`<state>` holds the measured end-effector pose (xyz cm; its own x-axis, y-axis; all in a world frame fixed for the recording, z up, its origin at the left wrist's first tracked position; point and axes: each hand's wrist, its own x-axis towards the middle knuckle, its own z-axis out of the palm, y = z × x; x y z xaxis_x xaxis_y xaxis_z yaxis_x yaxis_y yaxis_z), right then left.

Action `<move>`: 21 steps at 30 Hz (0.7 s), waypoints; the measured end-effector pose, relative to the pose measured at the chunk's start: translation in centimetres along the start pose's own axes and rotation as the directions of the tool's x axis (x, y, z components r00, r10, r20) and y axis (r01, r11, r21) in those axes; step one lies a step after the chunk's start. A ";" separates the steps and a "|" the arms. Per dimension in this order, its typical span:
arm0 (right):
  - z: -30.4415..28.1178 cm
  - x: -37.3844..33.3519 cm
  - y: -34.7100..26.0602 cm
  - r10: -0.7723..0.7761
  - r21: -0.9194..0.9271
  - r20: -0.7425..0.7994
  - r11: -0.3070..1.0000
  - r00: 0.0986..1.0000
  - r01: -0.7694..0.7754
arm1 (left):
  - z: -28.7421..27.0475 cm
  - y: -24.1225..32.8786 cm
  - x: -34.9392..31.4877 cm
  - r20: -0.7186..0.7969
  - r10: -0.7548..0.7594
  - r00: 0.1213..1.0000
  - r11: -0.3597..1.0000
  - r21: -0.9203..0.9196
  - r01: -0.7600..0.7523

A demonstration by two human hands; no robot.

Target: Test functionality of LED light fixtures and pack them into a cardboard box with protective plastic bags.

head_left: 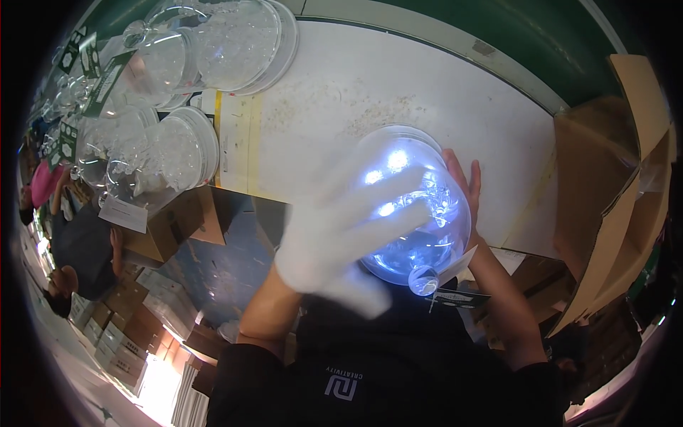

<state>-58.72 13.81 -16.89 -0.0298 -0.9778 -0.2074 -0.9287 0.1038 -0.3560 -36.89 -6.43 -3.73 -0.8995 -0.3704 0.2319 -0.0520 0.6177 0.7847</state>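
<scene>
A clear glass globe (427, 235) with small white lights glowing inside is held over the near edge of the white table (370, 92). My left hand (341, 231), in a white glove and blurred, lies spread against the globe's left front. My right hand (466, 186) is bare and cups the globe's far right side, fingers up. A small glass knob (424, 280) and a dark paper tag (459, 299) hang at the globe's lower end, near my dark shirt.
Several more clear glass domes on round bases (235, 39) with tags stand crowded at the table's left. An open cardboard box (612, 185) stands at the right. Stacked cartons (121, 320) and another person (71, 242) are at the lower left.
</scene>
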 end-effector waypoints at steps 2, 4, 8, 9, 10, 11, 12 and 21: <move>-0.1 0.1 0.3 0.004 0.162 -0.073 0.987 0.997 0.008 | 1.8 -0.8 0.9 -0.099 0.038 0.994 0.999 -0.001 -0.038; 0.0 0.2 0.0 0.000 0.174 -0.113 0.985 0.994 0.020 | -2.3 2.0 1.5 -0.069 -0.109 0.992 0.987 -0.122 0.100; 0.1 0.4 -0.4 -0.022 0.160 -0.181 0.986 0.983 0.051 | 3.1 -1.5 0.1 -0.214 -0.103 0.971 0.978 -0.200 0.059; 0.3 0.5 -0.5 -0.015 0.166 -0.180 0.985 0.984 0.046 | 1.6 -1.2 -0.5 -0.232 -0.062 0.971 0.995 -0.094 0.041; 0.2 0.3 -0.1 -0.012 0.151 -0.162 0.988 0.987 0.037 | -0.5 -0.7 0.0 -0.240 -0.014 0.971 1.000 -0.009 0.012; 0.2 -0.2 -0.3 -0.006 0.152 -0.149 0.988 0.989 0.029 | -1.6 -0.3 -0.2 -0.237 -0.023 0.971 1.000 -0.022 0.018; 0.7 -0.7 0.7 0.019 0.056 -0.091 0.998 0.996 -0.014 | -1.3 -1.5 0.0 -0.476 0.092 0.874 0.974 -0.139 -0.178; 0.1 0.2 0.2 -0.016 0.089 -0.158 0.996 0.987 0.031 | 0.4 0.2 5.2 -0.308 -0.321 0.896 0.762 -0.646 0.051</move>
<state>-58.85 13.64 -17.08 -0.0727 -0.9959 -0.0547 -0.8925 0.0894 -0.4421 -41.77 -7.98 -2.62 -0.6552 -0.7437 0.1328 0.1947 0.0037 0.9809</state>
